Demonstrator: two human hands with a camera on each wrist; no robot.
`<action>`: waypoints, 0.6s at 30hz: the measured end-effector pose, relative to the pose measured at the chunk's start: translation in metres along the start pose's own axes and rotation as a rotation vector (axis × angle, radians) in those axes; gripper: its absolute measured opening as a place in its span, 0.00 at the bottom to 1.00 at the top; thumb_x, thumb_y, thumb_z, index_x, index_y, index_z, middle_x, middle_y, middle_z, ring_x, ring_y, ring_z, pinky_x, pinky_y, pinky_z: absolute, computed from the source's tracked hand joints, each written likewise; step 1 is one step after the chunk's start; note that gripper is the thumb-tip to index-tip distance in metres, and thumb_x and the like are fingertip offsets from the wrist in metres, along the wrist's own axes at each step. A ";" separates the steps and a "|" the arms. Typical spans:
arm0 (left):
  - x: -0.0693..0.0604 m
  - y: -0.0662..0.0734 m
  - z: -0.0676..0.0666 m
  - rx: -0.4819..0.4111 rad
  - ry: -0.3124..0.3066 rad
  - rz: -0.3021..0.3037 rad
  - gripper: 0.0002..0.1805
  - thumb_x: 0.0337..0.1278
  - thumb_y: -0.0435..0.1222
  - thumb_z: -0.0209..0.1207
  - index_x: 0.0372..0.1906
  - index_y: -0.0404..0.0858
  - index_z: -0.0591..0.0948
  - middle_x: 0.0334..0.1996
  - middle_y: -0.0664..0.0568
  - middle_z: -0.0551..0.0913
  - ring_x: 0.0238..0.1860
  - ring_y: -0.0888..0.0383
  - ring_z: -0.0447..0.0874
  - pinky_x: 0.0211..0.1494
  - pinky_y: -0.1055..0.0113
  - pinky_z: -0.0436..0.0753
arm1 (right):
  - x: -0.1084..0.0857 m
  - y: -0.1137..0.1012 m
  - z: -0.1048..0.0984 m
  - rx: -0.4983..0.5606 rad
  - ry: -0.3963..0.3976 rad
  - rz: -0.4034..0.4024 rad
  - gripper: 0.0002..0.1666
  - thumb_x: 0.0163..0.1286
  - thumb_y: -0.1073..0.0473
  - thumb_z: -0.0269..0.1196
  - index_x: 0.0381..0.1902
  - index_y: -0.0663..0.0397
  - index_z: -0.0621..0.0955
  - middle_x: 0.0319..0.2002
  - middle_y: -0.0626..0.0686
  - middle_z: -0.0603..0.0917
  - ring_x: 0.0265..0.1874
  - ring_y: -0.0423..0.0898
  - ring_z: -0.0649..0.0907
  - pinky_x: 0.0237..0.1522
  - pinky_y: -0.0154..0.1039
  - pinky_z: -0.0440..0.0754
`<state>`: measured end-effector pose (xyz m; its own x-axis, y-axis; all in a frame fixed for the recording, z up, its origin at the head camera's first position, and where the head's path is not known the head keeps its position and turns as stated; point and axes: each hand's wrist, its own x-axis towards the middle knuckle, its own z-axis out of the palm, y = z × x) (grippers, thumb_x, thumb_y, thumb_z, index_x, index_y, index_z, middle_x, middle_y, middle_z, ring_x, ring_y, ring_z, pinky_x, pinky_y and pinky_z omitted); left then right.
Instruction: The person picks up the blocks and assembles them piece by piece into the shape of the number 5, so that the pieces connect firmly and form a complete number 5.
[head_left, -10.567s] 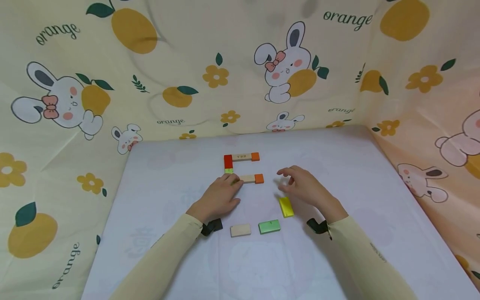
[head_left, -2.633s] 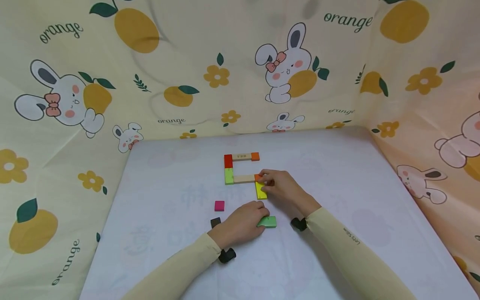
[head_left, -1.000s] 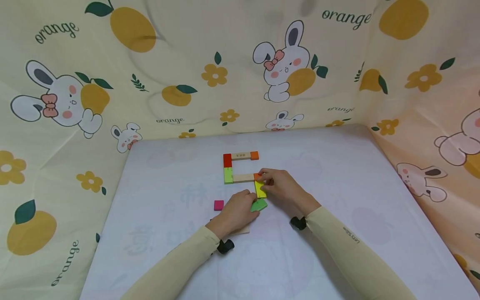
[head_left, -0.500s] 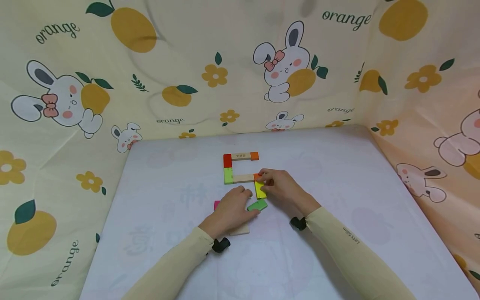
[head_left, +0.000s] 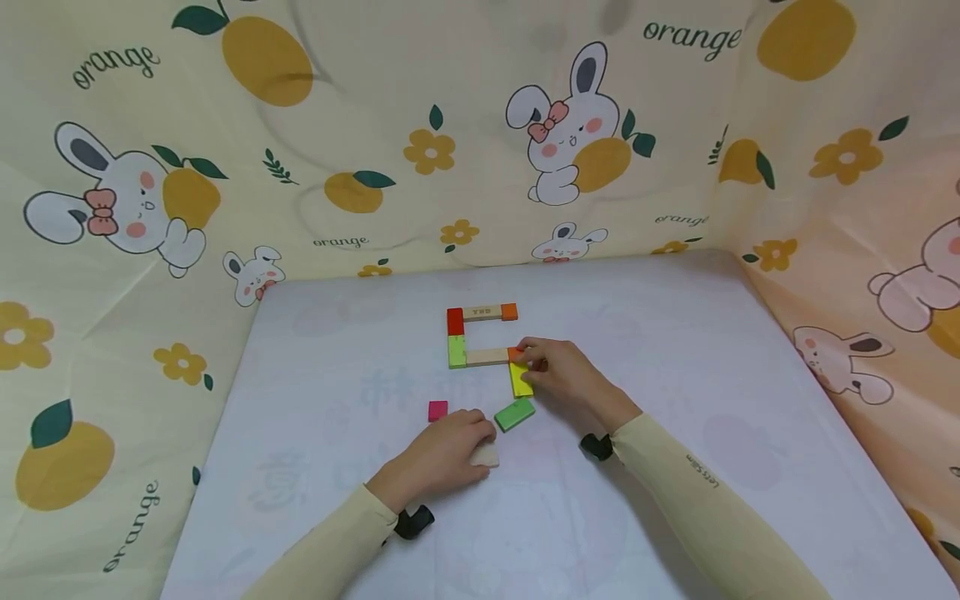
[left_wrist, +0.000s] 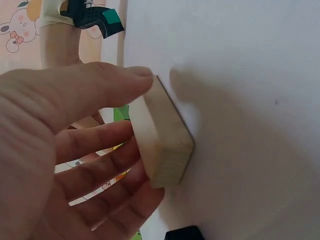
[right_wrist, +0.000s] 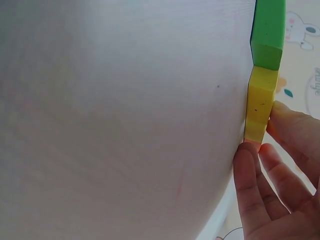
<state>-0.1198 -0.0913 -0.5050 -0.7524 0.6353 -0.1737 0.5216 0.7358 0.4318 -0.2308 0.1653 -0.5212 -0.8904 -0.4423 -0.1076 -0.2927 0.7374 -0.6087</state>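
My left hand (head_left: 438, 458) pinches a plain wooden block (head_left: 486, 456) near the middle of the table. In the left wrist view the thumb lies along one edge of that block (left_wrist: 165, 120), with the fingers at its other side. Above right, my right hand (head_left: 566, 371) holds a yellow block (head_left: 520, 381), its thumb against the side and its fingertips by the orange block (head_left: 514, 354). A green block (head_left: 514, 415) lies slanted, its corner at the yellow block's near end. Beside the left hand sits a pink block (head_left: 438, 411).
Joined blocks stand farther back: a red block (head_left: 455, 322), a lime block (head_left: 457, 352), a lettered wooden block (head_left: 482, 312), another wooden block (head_left: 487, 357) and an orange block (head_left: 509, 312). A printed cloth (head_left: 480, 150) rises behind the white table (head_left: 337, 500).
My left hand brought the green block up to the yellow one, let go of it, then moved back to the wooden block. The right hand carried the yellow block under the orange one and stays there.
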 end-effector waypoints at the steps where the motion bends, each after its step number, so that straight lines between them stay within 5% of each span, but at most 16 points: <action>1: 0.000 0.000 0.001 -0.001 -0.004 -0.001 0.20 0.62 0.43 0.77 0.55 0.45 0.85 0.51 0.56 0.83 0.50 0.59 0.79 0.56 0.65 0.84 | 0.000 0.000 0.000 0.000 -0.003 0.001 0.20 0.74 0.61 0.74 0.62 0.51 0.90 0.72 0.53 0.80 0.50 0.49 0.82 0.52 0.43 0.84; 10: 0.003 -0.003 0.002 -0.018 -0.034 0.000 0.16 0.66 0.40 0.74 0.54 0.45 0.85 0.47 0.58 0.82 0.45 0.61 0.77 0.52 0.67 0.83 | 0.000 -0.001 0.001 -0.001 -0.013 0.019 0.20 0.74 0.60 0.74 0.62 0.50 0.90 0.73 0.54 0.79 0.52 0.50 0.82 0.53 0.43 0.84; 18: 0.009 -0.008 -0.011 -0.014 0.014 0.013 0.16 0.68 0.37 0.72 0.57 0.44 0.85 0.51 0.57 0.83 0.50 0.59 0.78 0.57 0.64 0.83 | 0.000 -0.002 -0.001 0.015 -0.018 0.024 0.20 0.73 0.61 0.75 0.62 0.49 0.90 0.73 0.53 0.79 0.50 0.49 0.82 0.52 0.41 0.84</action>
<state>-0.1350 -0.0942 -0.5000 -0.7512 0.6415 -0.1553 0.5258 0.7239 0.4467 -0.2307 0.1639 -0.5190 -0.8904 -0.4342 -0.1363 -0.2665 0.7402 -0.6173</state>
